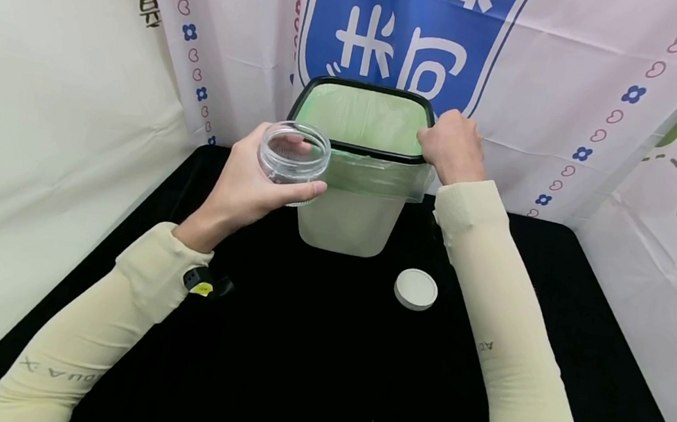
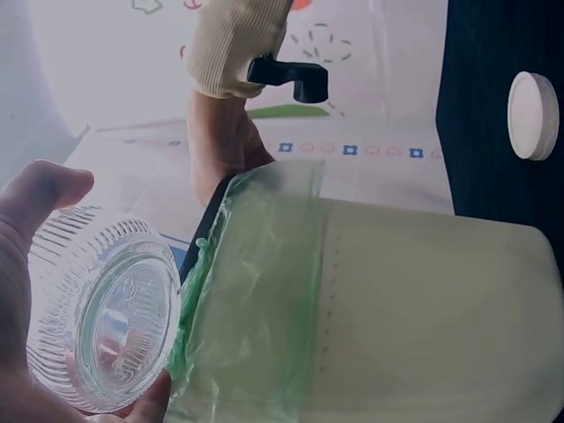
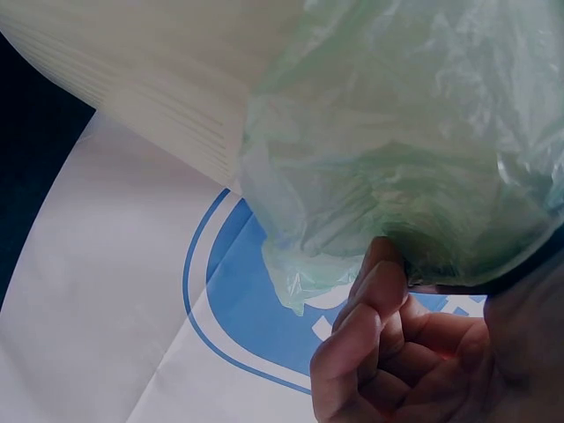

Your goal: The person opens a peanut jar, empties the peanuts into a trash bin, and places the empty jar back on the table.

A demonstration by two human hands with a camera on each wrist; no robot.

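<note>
My left hand (image 1: 247, 178) grips a clear ribbed jar (image 1: 291, 165), its open mouth up, in front of the bin's left front corner. In the left wrist view the jar's (image 2: 123, 322) round base shows, with the thumb and fingers around its side. A pale trash bin (image 1: 346, 224) stands at the back, lined with a thin green bag (image 1: 367, 176) folded over its black rim (image 1: 376, 153). My right hand (image 1: 454, 146) holds the bin's right side at the rim. Seen from the right wrist, its curled fingers (image 3: 348, 339) lie against the bag; the thumb is hidden.
A round white lid (image 1: 416, 289) lies on the black tabletop (image 1: 310, 347), in front of the bin and to its right. Right behind the bin hangs a white curtain (image 1: 517, 71) with a blue printed sign. Pale cloth walls close off both sides.
</note>
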